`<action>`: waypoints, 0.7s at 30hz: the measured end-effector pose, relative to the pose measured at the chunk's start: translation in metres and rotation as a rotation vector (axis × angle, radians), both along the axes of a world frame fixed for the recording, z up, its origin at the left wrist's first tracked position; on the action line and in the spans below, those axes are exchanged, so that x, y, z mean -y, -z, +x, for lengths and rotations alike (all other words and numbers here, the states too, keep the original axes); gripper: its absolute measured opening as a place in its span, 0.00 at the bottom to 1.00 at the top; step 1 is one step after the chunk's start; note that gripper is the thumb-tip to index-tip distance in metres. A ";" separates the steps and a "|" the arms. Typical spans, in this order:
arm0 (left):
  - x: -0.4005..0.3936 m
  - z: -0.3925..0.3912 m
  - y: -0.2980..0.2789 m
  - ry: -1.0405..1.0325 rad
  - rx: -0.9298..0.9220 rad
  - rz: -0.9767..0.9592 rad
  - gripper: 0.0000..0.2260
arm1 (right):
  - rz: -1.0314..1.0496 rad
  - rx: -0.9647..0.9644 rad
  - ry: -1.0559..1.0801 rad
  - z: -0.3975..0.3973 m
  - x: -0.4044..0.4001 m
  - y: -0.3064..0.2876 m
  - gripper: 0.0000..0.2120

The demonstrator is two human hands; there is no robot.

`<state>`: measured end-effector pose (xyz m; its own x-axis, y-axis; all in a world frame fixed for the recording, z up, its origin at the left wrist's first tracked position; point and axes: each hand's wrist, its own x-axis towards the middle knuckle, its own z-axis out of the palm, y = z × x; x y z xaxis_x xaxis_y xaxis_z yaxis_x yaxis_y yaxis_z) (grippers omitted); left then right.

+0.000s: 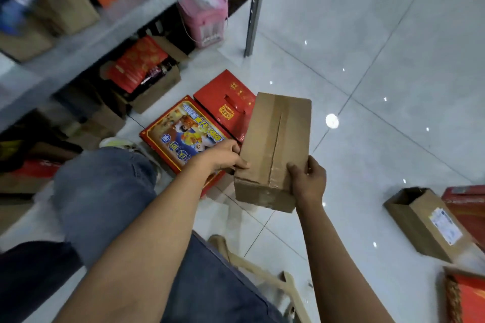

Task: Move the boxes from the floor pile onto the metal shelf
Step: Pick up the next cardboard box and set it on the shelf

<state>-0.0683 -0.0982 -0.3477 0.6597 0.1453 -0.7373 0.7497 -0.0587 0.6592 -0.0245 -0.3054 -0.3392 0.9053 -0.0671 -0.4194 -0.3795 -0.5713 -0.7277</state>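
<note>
Both hands are gripping a taped cardboard box above the floor: the left hand is closing on its left edge, the right hand on its near right corner. An open brown carton is lying to the right, its contents not visible. Beyond, red gift boxes are lying flat before the metal shelf, which is carrying cartons; open tile is spreading rightward.
</note>
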 end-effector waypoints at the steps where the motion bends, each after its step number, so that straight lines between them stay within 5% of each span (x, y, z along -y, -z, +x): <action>1: 0.000 -0.002 -0.012 -0.042 0.034 -0.001 0.16 | 0.003 0.025 -0.035 0.006 -0.002 -0.009 0.22; 13: -0.010 -0.086 -0.169 -0.587 0.552 0.071 0.16 | 0.260 0.546 -0.467 -0.006 -0.060 -0.215 0.28; 21: 0.001 -0.151 -0.277 -0.716 0.923 0.118 0.33 | 0.350 0.947 -0.879 -0.059 -0.081 -0.356 0.27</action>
